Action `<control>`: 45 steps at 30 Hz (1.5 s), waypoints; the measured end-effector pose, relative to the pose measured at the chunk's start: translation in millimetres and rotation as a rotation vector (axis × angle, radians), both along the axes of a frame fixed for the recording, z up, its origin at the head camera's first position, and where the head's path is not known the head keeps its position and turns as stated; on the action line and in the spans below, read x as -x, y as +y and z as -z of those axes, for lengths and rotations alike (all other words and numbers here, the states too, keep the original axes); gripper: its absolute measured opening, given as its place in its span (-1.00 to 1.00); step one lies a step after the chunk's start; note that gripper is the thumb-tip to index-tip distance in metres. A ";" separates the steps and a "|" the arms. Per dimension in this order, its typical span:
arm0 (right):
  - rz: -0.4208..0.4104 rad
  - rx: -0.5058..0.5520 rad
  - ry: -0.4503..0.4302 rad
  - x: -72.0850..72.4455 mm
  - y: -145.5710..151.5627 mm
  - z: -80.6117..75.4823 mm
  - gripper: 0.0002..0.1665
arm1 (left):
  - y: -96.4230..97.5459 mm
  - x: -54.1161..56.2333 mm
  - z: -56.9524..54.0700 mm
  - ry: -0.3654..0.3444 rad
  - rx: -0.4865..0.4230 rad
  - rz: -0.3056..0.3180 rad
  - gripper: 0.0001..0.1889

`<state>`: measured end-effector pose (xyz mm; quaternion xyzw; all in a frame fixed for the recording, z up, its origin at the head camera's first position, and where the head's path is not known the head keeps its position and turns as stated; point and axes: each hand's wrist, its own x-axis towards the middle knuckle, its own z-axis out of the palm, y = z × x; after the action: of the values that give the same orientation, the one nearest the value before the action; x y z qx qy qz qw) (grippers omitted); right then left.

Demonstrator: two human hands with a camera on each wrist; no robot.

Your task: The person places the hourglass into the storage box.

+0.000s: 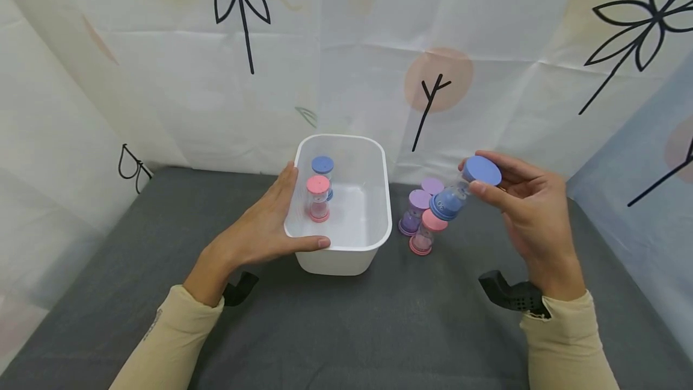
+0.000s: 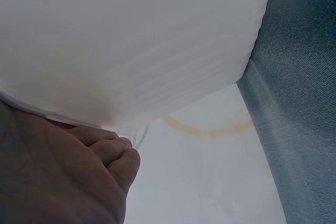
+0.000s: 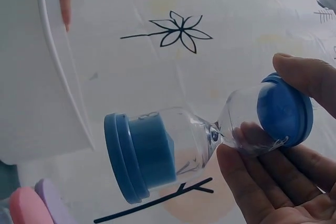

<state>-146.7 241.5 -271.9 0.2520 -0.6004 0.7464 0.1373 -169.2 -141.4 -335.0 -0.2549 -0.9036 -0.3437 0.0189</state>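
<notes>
My left hand [image 1: 254, 221] holds the near left corner of a white plastic bin [image 1: 338, 262], its thumb along the front rim and its fingers along the left rim. In the bin stand a pink hourglass [image 1: 318, 197] and, behind it, a blue hourglass [image 1: 322, 165]. To the right of the bin, my right hand [image 1: 527, 203] pinches another blue hourglass [image 3: 152, 150] by one end cap, thumb and fingers on opposite sides. That hourglass is tilted in the air, with its blue sand gathered in the lower bulb.
Beneath the raised hourglass, on the dark grey tabletop [image 1: 346, 336], stand a pink hourglass [image 1: 424, 238] and a purple hourglass [image 1: 412, 215]. A lilac cap [image 1: 432, 185] shows behind them. A patterned white cloth [image 1: 357, 89] hangs at the back.
</notes>
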 end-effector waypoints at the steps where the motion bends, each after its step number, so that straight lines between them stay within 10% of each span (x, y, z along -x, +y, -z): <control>1: 0.008 -0.009 0.002 -1.4 -2.1 -0.7 -0.48 | 0.2 0.1 -0.1 0.000 0.000 -0.001 0.36; 18: -0.068 -0.101 0.019 -10.8 -58.5 -9.7 -0.44 | 2.8 -0.3 -0.1 -0.050 0.047 -0.018 0.41; 45: -0.234 -0.587 -0.318 64.7 -165.7 28.5 -0.43 | -0.9 -1.5 -2.1 -0.075 0.079 -0.015 0.40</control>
<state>-211.4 75.8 -300.4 0.2286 -0.7703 0.5826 -0.1225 -167.7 -142.3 -332.9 -0.2356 -0.9185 -0.3169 -0.0226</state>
